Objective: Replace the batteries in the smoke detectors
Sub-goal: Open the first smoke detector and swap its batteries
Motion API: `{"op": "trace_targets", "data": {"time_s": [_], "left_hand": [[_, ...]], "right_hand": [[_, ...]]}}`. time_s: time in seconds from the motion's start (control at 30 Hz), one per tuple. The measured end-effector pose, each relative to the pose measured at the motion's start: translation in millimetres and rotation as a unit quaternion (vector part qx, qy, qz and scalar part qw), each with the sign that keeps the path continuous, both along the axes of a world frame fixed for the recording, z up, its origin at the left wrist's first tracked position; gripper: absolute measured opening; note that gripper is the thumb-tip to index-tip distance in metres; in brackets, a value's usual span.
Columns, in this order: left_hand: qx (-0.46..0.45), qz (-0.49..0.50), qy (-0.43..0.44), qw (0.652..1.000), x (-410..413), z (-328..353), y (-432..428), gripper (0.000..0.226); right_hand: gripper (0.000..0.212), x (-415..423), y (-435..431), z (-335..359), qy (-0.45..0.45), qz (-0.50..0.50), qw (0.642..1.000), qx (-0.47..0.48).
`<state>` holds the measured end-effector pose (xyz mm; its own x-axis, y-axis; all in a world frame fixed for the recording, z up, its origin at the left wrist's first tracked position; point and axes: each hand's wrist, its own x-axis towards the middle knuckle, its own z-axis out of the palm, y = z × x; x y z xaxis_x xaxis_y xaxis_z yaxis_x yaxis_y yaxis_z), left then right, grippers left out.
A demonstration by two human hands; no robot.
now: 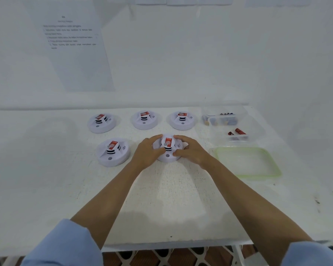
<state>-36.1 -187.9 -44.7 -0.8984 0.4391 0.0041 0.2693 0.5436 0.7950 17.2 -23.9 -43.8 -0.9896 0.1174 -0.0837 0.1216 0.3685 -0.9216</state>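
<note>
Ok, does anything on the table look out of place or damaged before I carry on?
Nothing stands out. The five smoke detectors sit flat; left hand and right hand hold the front right detector. Batteries lie in the clear containers, green-rimmed lid flat beside them.

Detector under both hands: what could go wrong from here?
1. The left hand and right hand grip the detector by its sides; a twist could make it slip on the table.
2. The neighbouring detector sits close beside the left hand and might get knocked.
</note>
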Motion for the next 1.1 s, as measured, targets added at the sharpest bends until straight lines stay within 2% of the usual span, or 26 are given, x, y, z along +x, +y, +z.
{"op": "trace_targets", "data": {"time_s": [0.1,0.17,0.3,0.43,0.7,0.83,0.97,1.1], "left_hand": [[0.000,-0.007,0.002,1.000,3.3,3.1,-0.7,0.064],[0.009,-0.007,0.002,1.000,5.2,3.9,-0.7,0.056],[0.017,-0.012,0.008,1.000,7.7,4.2,-0.4,0.057],[0.014,-0.003,0.012,1.000,4.7,1.1,-0.2,0.046],[0.025,-0.004,-0.008,1.000,4.3,0.3,-0.6,0.046],[0.031,-0.009,-0.028,0.999,0.3,0.9,-0.3,0.053],[0.079,0.029,-0.032,0.996,-9.6,6.6,3.6,0.044],[0.119,0.023,-0.022,0.992,-26.4,20.2,14.5,0.039]], "right_hand": [[0.061,1.2,0.5,0.5,-0.008,-0.001,1.000,-0.001],[0.062,2.3,0.8,0.8,-0.011,0.003,1.000,0.000],[0.063,2.8,1.3,0.6,-0.013,0.012,1.000,0.007],[0.063,2.7,0.5,1.1,-0.015,0.014,1.000,0.013],[0.062,5.9,0.1,4.6,-0.016,0.020,1.000,0.000],[0.063,6.4,1.2,6.9,-0.024,0.031,0.999,-0.007],[0.065,4.2,7.4,17.4,-0.043,0.032,0.999,0.000],[0.055,-10.0,20.3,38.5,0.013,-0.026,1.000,0.001]]}}
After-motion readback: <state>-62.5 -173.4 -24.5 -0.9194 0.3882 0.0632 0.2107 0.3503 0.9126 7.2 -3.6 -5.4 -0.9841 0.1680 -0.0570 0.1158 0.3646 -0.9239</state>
